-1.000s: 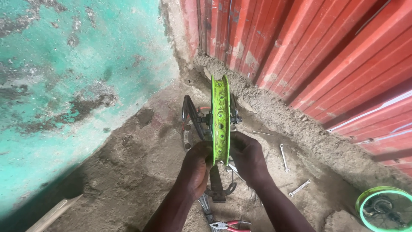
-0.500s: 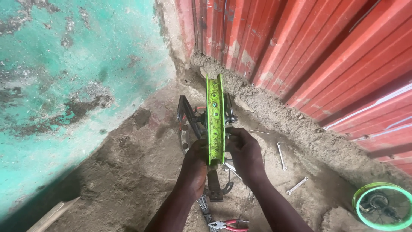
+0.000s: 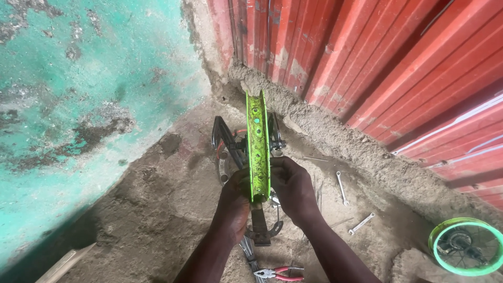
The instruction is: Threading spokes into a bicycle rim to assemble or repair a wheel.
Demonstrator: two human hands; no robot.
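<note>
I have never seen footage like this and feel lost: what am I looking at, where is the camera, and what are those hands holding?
The camera sits on a person's head and looks down, so the two bare arms reaching up from the bottom edge are that person's own. The left hand and right hand grip a bright green wheel rim from either side. The rim stands upright, edge-on to the camera, mounted in a dark metal stand on a dirt floor.

Around it lie tools: two spanners to the right and red-handled pliers near the bottom. A second green wheel, with its spokes in, lies flat at the lower right. Behind are a worn turquoise wall and red corrugated sheeting.
</note>
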